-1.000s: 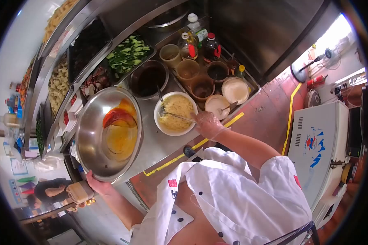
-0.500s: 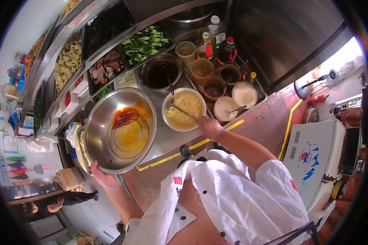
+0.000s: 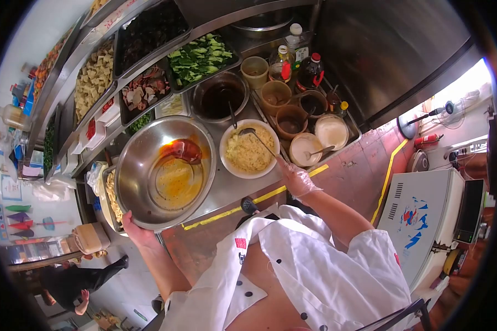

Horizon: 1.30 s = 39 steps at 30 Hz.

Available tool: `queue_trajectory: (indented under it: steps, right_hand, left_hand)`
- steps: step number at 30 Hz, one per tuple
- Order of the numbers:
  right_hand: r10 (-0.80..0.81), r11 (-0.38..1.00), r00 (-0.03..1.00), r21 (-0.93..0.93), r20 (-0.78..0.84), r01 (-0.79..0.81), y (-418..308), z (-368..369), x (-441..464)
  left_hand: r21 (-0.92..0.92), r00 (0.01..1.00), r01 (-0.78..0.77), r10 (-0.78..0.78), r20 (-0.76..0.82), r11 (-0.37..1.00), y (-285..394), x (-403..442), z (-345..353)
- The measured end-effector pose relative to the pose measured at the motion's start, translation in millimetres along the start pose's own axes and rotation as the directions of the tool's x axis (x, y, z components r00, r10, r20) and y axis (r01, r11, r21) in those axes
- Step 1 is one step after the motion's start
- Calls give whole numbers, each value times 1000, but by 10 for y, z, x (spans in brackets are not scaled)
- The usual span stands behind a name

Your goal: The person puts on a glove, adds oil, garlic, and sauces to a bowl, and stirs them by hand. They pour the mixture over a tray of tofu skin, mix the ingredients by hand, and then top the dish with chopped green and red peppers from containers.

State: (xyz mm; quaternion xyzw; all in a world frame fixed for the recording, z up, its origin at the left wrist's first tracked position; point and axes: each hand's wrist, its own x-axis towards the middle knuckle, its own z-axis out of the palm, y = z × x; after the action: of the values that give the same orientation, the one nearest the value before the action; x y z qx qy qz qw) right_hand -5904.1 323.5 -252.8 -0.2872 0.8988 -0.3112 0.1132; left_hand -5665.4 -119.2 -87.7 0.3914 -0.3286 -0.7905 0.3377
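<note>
My left hand (image 3: 142, 231) grips the near rim of a large steel mixing bowl (image 3: 128, 171), which is tilted. Inside lies a pool of reddish-orange sauce and yellowish, oily liquid (image 3: 176, 179). My right hand (image 3: 297, 177), in a clear plastic glove, is closed around the handle of a metal spoon (image 3: 264, 144). The spoon's head is at the far side of a white bowl (image 3: 222, 157) full of pale yellow minced food, perhaps garlic. Whether the spoon touches the mince, I cannot tell. Behind stands a steel bowl of dark sauce (image 3: 218, 99) with a utensil in it.
Brown tubs (image 3: 276, 95), white powder tubs (image 3: 331, 131) and several bottles (image 3: 310, 71) stand in a tray at right. Trays of chopped greens (image 3: 200, 59), sliced meat (image 3: 144, 91) and pale cubes (image 3: 94, 77) line the shelf. Another person (image 3: 66, 287) is at lower left.
The spoon's head has shifted to the far side of the white bowl and now shows clearly. My right hand has moved slightly right and down. The other person shows more fully.
</note>
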Motion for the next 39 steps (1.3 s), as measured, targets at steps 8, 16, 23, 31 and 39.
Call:
queue_trajectory:
  steps: [8, 16, 23, 31, 39]
  right_hand:
    - [-36, 999, 985, -6, 166, 38, -36, 31, -259]
    - [-136, 991, 983, 7, 123, 136, -47, -10, -288]
    - [-109, 988, 994, -106, 1, 108, 7, -77, 136]
    - [-42, 994, 997, -98, 64, 49, 136, 19, -11]
    - [-136, 988, 988, -82, -67, 131, 62, -117, -20]
  left_hand:
    - [18, 999, 26, -25, -35, 1000, -53, -3, 119]
    - [-1, 998, 44, -44, 39, 999, -131, 154, -61]
    - [-1, 999, 32, -32, 13, 999, -131, 172, -64]
    - [8, 999, 38, -39, 7, 999, -119, 129, -93]
    - [4, 999, 45, -45, -29, 999, -141, 171, -10]
